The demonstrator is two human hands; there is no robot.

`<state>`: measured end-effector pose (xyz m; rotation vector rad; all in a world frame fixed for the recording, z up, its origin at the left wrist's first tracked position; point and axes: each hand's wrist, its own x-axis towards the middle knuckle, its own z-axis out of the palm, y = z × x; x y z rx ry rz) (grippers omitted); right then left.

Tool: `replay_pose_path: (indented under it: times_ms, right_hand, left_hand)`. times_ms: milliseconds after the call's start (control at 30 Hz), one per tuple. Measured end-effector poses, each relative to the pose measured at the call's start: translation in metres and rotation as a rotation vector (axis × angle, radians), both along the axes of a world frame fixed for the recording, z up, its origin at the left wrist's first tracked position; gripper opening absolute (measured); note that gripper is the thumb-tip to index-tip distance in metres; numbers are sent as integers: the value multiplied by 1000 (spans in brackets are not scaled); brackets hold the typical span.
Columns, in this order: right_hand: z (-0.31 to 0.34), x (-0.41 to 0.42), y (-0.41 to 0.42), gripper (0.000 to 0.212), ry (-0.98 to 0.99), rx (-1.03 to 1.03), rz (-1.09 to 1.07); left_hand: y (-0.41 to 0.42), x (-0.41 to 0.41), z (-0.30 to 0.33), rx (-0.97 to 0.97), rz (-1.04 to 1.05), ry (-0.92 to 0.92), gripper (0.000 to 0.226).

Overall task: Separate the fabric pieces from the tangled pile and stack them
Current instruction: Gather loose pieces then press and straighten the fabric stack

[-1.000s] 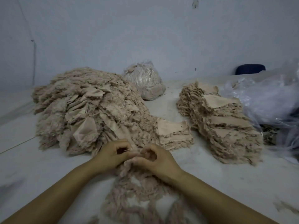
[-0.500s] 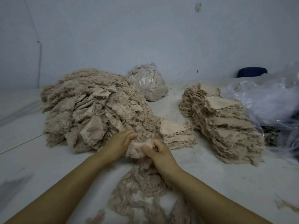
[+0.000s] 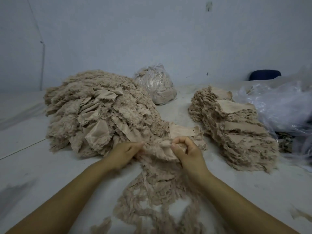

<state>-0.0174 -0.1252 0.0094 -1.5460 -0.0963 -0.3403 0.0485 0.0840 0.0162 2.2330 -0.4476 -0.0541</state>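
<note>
A large tangled pile point(image 3: 94, 112) of beige frayed fabric pieces lies on the left of the white table point(image 3: 33, 174). Both hands hold one beige fabric piece point(image 3: 162, 149) stretched between them just in front of the pile. My left hand point(image 3: 124, 152) grips its left end. My right hand point(image 3: 187, 152) pinches its right end with curled fingers. A small stack point(image 3: 187, 132) of separated pieces sits right behind my right hand. A loose trail of frayed threads point(image 3: 157, 196) runs from the hands toward me.
A tall leaning stack of sorted beige pieces point(image 3: 236, 129) stands at the right. Crumpled clear plastic bags point(image 3: 283, 105) lie at the far right. A filled clear bag of scraps point(image 3: 157, 85) sits at the back by the wall. A dark blue chair back point(image 3: 265, 74) shows behind.
My hands lifted from the thread trail toward the pile's front edge and moved apart, pulling a fabric piece taut between them. My right hand shifted right.
</note>
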Motion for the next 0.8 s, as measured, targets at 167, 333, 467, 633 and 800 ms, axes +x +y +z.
replay_pose_path:
  times_ms: [167, 333, 467, 633, 800]
  right_hand:
    - [-4, -5, 6, 23, -58, -62, 123]
    - [-5, -9, -3, 36, 156, 322, 260]
    - [3, 2, -1, 38, 436, 585, 335]
    - [-1, 9, -2, 14, 294, 497, 64]
    - [-9, 0, -5, 19, 84, 293, 112]
  left_hand:
    - [-43, -14, 9, -764, -32, 589, 36]
    - [-47, -17, 9, -903, -10, 530, 31]
    - [-49, -29, 6, -726, -147, 402, 32]
    - [-36, -34, -1, -613, -101, 378, 28]
    - [-26, -31, 1, -531, -128, 649, 20]
